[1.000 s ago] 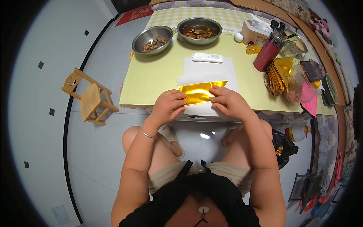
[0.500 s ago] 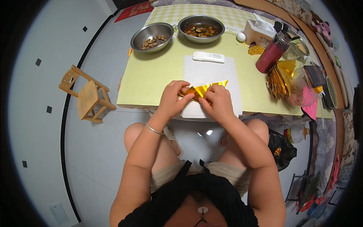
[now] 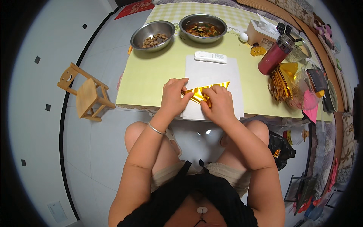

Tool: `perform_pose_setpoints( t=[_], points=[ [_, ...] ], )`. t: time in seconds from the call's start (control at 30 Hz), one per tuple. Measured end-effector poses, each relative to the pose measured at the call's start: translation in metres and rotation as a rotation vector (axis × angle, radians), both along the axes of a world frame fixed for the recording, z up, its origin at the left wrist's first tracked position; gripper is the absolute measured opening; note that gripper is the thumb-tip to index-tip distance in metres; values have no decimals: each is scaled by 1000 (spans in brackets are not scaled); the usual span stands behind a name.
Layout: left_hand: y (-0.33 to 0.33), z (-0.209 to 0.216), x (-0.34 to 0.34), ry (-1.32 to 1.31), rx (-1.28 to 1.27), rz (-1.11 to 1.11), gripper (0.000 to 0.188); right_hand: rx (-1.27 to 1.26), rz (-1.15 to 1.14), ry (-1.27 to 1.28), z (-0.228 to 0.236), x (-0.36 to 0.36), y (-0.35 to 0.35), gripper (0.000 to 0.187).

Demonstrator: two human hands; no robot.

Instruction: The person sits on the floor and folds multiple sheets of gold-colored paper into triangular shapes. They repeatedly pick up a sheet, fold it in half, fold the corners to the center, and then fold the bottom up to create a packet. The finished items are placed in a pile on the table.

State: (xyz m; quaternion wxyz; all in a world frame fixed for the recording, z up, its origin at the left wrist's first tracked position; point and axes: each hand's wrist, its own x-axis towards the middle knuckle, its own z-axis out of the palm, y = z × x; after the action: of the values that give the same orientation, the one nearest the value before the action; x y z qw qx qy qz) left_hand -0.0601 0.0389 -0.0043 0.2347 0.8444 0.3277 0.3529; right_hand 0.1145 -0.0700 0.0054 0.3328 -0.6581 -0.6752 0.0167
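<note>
You are pinching the gold foil sheet (image 3: 204, 92) with your left hand (image 3: 173, 97) and right hand (image 3: 219, 104), mid-fold; the crease probably needs firm pressing next.

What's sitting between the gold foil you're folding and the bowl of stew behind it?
In the head view, a white remote lies between the gold foil and the stew bowl, at the far edge of the white sheet.

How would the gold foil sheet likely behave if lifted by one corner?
The gold foil looks thin and creased, so it would probably flop and weigh little. Its shiny face may be slippery. Both the left hand and right hand pinch it.
</note>
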Motion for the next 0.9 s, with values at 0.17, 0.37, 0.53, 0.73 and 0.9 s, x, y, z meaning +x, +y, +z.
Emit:
perform_pose_setpoints(
  t=[0.17,0.37,0.53,0.73,0.9],
  points=[
    [0,-1,0,-3,21,-3,45,-37,17,-105,4,-3,0,46],
    [-11,11,3,10,397,151,38,-42,4,-138,0,-4,-1,39],
    [-18,-3,-4,144,486,33,8,-27,16,-153,1,-4,-1,41],
    [-12,11,2,206,289,87,12,-79,87,-29,5,13,2,38],
    [2,15,19,162,421,180,36,-51,-18,178,7,47,13,57]
  ],
)
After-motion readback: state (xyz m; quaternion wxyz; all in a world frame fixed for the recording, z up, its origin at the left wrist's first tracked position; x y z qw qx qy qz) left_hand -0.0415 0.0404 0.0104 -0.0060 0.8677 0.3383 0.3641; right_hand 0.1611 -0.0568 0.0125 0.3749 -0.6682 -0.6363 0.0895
